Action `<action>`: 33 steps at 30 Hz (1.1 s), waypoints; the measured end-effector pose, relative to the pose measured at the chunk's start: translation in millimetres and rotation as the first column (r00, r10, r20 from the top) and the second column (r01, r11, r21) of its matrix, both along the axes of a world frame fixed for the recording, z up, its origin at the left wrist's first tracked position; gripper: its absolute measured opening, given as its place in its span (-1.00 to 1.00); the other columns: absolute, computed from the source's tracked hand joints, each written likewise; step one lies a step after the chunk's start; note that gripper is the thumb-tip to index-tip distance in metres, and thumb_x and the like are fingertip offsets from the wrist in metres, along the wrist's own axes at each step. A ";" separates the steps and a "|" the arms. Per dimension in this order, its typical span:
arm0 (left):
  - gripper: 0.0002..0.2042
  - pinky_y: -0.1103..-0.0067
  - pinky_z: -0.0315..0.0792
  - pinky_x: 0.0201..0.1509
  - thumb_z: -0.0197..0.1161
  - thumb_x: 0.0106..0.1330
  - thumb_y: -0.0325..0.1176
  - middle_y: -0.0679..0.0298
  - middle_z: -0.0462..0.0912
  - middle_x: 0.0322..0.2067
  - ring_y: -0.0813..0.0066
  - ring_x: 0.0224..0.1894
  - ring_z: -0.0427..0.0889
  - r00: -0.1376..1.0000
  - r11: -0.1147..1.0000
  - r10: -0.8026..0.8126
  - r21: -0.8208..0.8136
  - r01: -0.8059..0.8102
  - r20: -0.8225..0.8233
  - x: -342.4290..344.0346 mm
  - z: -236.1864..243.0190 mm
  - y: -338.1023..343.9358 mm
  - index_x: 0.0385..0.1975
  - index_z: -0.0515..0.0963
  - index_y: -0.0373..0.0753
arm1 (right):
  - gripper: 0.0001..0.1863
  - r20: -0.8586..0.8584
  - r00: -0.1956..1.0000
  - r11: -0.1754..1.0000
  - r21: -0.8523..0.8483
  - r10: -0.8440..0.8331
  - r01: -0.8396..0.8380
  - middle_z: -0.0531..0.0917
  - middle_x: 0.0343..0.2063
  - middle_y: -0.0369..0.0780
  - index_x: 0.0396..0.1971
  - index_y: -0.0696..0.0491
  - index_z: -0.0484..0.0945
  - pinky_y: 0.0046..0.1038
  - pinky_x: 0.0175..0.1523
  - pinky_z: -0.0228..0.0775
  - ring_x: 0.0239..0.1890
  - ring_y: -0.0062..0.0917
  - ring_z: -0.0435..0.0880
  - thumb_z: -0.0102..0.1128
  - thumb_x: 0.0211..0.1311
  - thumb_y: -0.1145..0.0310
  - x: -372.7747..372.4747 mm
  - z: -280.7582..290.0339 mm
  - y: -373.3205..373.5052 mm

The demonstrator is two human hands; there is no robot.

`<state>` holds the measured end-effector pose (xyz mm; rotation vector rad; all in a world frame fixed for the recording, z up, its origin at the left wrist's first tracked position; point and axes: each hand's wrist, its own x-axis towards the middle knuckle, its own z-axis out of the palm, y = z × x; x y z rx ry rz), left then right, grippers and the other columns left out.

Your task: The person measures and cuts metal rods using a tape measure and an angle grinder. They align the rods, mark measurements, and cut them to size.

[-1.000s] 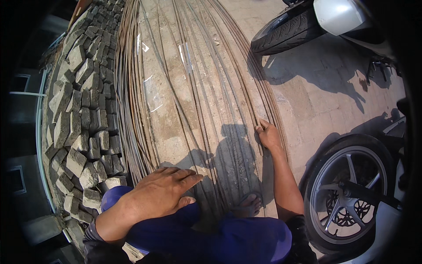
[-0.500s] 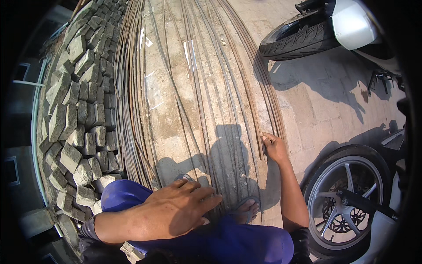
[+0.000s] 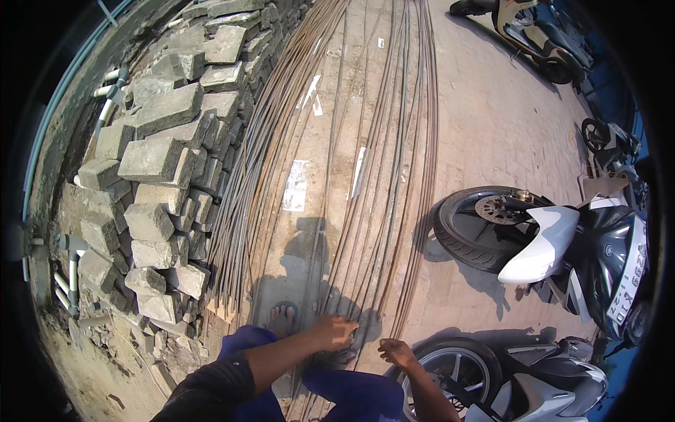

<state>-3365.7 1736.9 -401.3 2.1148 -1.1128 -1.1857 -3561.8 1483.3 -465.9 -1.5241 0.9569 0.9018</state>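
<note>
Long thin rusty steel rods (image 3: pixel 380 211) lie lengthwise on the ground in front of me, running away from my feet. My left hand (image 3: pixel 334 333) reaches over their near part, fingers pointing right and partly extended, with no rod visibly gripped. Just right of it, my right hand (image 3: pixel 397 353) is held low beside the near ends of the right-hand rods, its fingers bent toward the thumb. Whatever sits between those fingertips is too small to make out. My sandalled left foot (image 3: pixel 283 318) stands between the rods, and the other foot is partly hidden beneath my left hand.
A dense bundle of rods (image 3: pixel 260 190) runs along a heap of grey concrete paving blocks (image 3: pixel 151 158) on the left. White motorcycles stand close on the right, one front wheel (image 3: pixel 457 373) beside my right forearm, another wheel (image 3: pixel 478 228) farther ahead. A scooter (image 3: pixel 531 39) is parked far right.
The view has tilted up and swung, showing more ground and motorcycles ahead. Both hands now appear lower and closer together; my left hand has moved away from the camera, over the rods.
</note>
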 end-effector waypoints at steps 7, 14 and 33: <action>-0.53 0.10 0.54 0.17 0.17 0.40 -0.08 0.06 0.70 0.09 0.02 0.13 0.68 0.937 0.943 0.022 0.317 0.096 -0.349 -112.1 109.7 122.4 0.24 0.54 -0.17 | -0.64 0.235 0.853 0.844 -0.408 0.466 -0.349 0.79 -0.18 -0.10 0.06 -0.04 0.67 -0.31 0.05 0.59 -0.06 -0.26 0.80 0.16 0.43 0.08 44.4 232.4 22.6; -0.60 0.08 0.54 0.12 0.12 0.44 -0.07 -0.02 0.75 -0.07 -0.07 0.06 0.69 0.970 0.992 -0.013 0.119 0.043 -0.242 -90.6 243.2 187.4 0.07 0.63 -0.20 | -0.45 0.127 0.960 0.962 -0.140 0.251 -0.234 0.78 -0.10 -0.10 0.11 0.01 0.67 -0.36 0.13 0.54 0.02 -0.16 0.75 0.09 0.44 -0.14 44.7 418.4 62.1; -0.75 0.10 0.64 0.03 0.19 0.29 -0.25 0.09 0.81 -0.17 0.03 -0.01 0.78 0.939 0.791 -0.305 0.591 0.159 0.155 311.9 340.4 173.4 -0.27 0.77 -0.20 | -0.80 -0.009 0.233 0.190 -0.549 0.972 -0.814 0.72 -0.40 -0.29 -0.39 0.00 0.62 -0.34 -0.21 0.59 -0.25 -0.40 0.76 0.25 0.29 0.18 99.3 313.5 -90.6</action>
